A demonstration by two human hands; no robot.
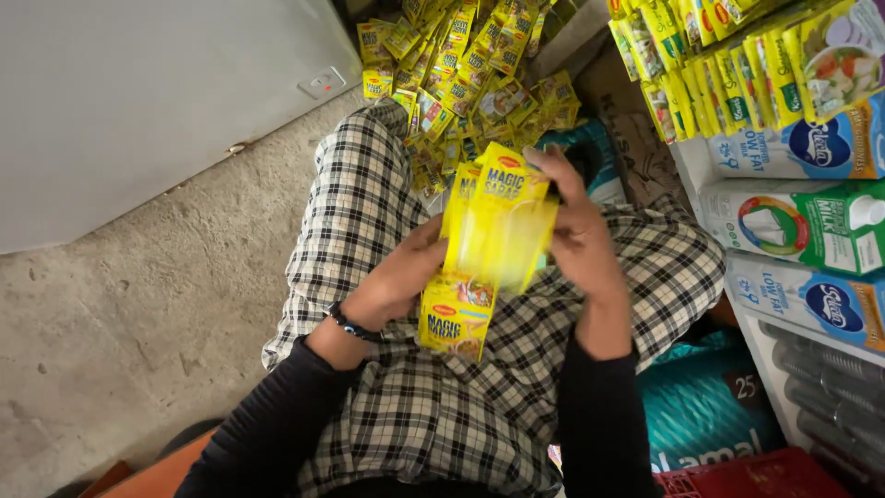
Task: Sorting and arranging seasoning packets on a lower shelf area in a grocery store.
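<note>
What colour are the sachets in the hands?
Yellow sachets with red and blue accents; head view.

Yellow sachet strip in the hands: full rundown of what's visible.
The yellow sachet strip is a chain of small glossy foil-like packets, yellow with red and blue print, joined end to end. It hangs roughly upright over the lap, its middle motion-blurred, the lowest packet dangling near the checked trousers. The left hand grips it from the left side, the right hand from the top and right.
</note>
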